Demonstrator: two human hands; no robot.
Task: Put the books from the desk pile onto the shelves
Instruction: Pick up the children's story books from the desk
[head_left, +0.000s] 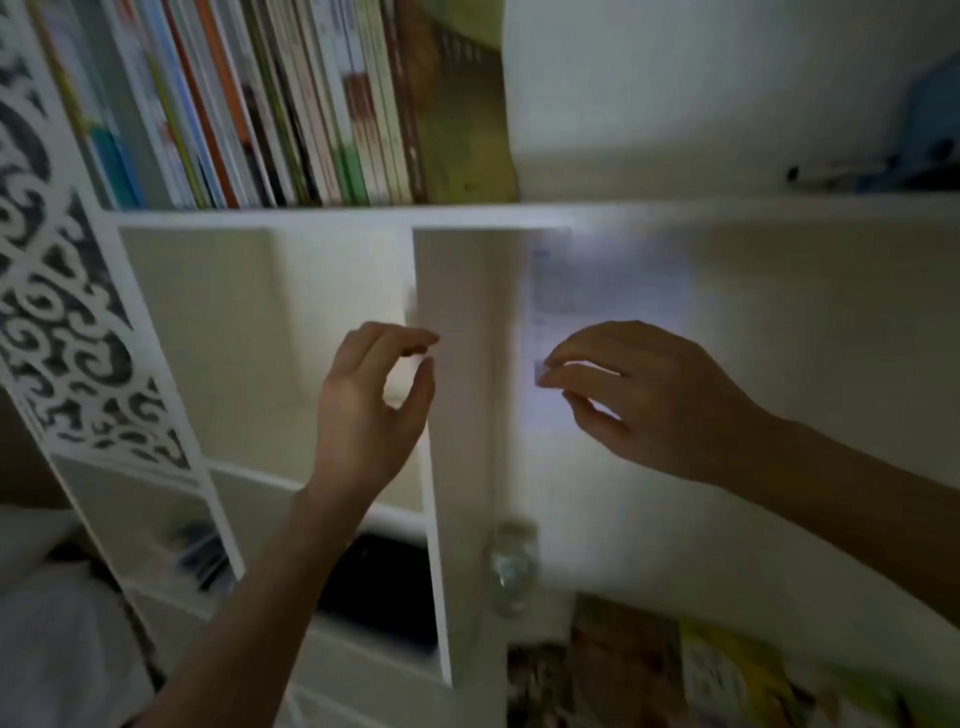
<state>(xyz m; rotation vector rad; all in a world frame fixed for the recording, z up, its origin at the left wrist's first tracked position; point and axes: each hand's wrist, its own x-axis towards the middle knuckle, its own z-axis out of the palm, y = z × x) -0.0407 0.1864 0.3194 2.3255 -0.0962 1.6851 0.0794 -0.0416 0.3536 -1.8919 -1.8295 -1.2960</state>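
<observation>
Both hands raised before a white shelf unit.
Left hand (371, 400) and right hand (639, 397), fingers loosely curled, hold nothing; slim books (249, 104) stand packed on the far upper shelf (322, 215), open cubbies below.

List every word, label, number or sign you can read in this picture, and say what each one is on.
None can be read.
Row of books on the top shelf: marks on the spines, too blurred.
Paper sheet on the wall above the right hand: faint lines of print, smeared by motion.
Books at bottom right: cover print, too blurred.
Left hand: holds nothing with text.
</observation>
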